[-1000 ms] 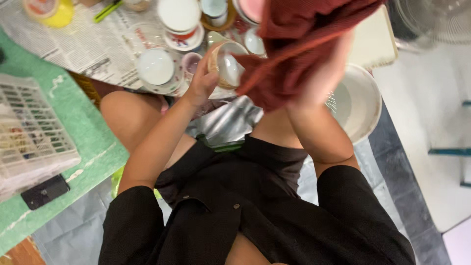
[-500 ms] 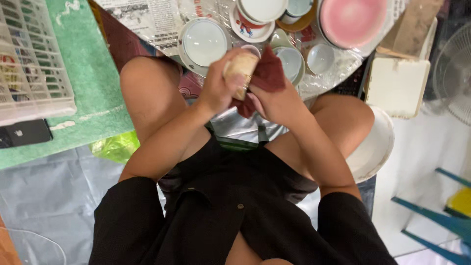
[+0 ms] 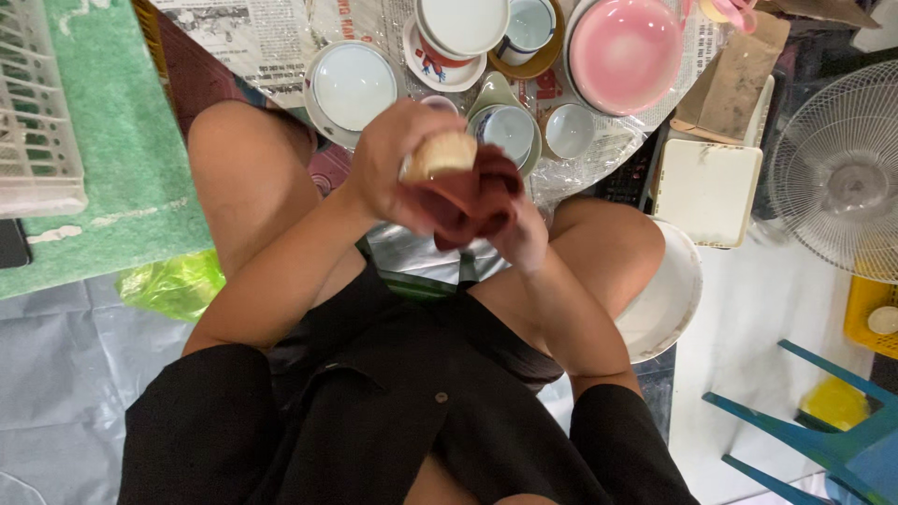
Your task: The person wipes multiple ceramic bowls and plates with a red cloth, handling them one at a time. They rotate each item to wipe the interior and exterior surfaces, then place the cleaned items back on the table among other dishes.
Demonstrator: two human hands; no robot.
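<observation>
My left hand (image 3: 398,164) grips a small cream cup (image 3: 441,152) in front of me, above my knees. A dark red cloth (image 3: 472,201) is bunched against the cup's underside and pressed there by my right hand (image 3: 524,238), which is mostly hidden under the cloth. I sit on the floor with my bare knees spread. Just beyond the hands lie bowls and cups on newspaper.
On the newspaper stand a white bowl (image 3: 354,86), a pink bowl (image 3: 625,51), small pale cups (image 3: 571,129) and a stacked saucer (image 3: 458,33). A white basin (image 3: 673,299) sits by my right knee, a white rack (image 3: 37,112) on a green mat at left, a fan (image 3: 837,187) at right.
The cloth, spread wide and held high a second ago, is now bunched under the cup. The cup has come nearer to me and the view has tilted toward the dishes.
</observation>
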